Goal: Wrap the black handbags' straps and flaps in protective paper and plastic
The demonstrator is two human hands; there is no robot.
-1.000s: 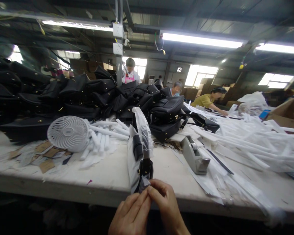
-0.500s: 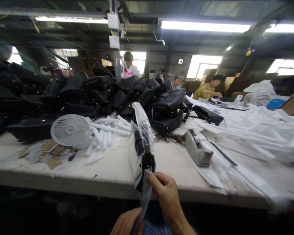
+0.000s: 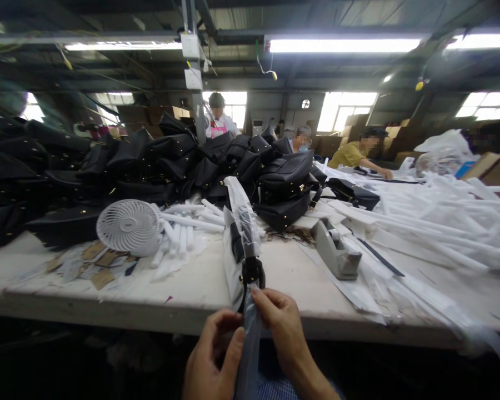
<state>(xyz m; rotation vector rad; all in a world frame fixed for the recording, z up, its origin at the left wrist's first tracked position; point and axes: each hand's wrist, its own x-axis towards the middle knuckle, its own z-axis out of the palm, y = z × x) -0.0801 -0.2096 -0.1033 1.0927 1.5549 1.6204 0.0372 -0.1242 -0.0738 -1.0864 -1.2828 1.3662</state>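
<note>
In front of me a black handbag, partly covered in white wrapping, stands on the table near its front edge. Its strap, sleeved in clear plastic film, rises above the bag, and a similarly wrapped strap runs down toward my lap. My right hand pinches this lower strap just below the dark buckle. Along the strap's left edge, my left hand has its fingers curled and its thumb against the film; its other fingertips are partly hidden.
Black bags are heaped across the back. A white fan stands left by foam rolls and cardboard scraps. To the right are a tape dispenser and piled white wrapping. Several people work beyond.
My left hand has slid up the lower strap, closer to the buckle and my right hand, with its thumb now showing. The right hand keeps its pinch. A co-worker at right has reached an arm outward.
</note>
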